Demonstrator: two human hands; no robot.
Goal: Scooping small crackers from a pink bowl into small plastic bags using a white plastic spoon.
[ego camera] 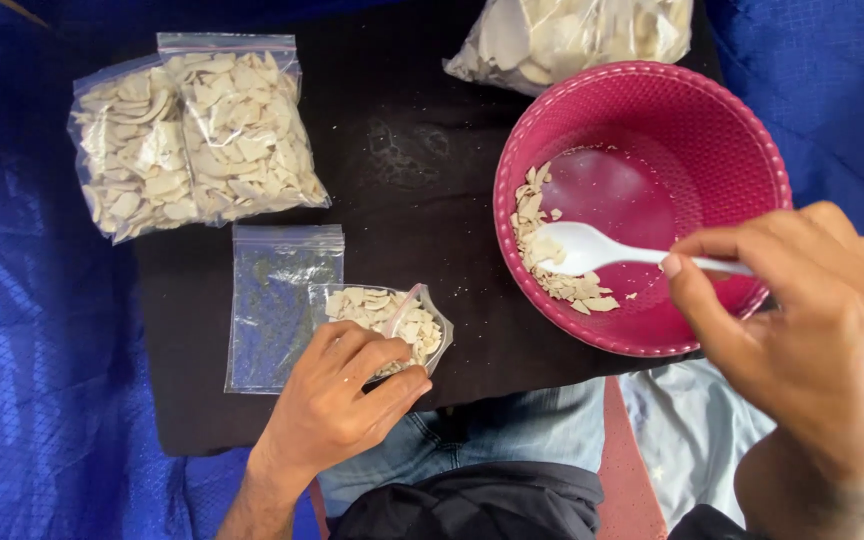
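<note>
The white plastic spoon (592, 250) lies with its long axis nearly level across the view, bowl pointing to the person's left and handle running right into the right hand (802, 330). The bowl of the spoon rests among pale chips (552, 265) heaped along the left inner wall of the pink basin (752, 130). The fingers of the right hand are pinched narrowly around the handle's end, thumb underneath.

The left hand (342, 400) holds a small open zip bag (392, 320), its fingers wrapped around the lower side; the bag's mouth faces up and it is partly full of the same pale chips (broken, flat, cream-coloured pieces). Just to its left an empty clear zip bag (277, 300) lies flat, partly under the held one.

Further out, two filled bags (192, 135) lie side by side at the upper left, and a larger filled bag (572, 35) sits above the basin, touching its rim.

Everything rests on a black cloth (412, 150) spread over blue sheeting (22, 330). The person's jeans (492, 430) show at the bottom edge.
</note>
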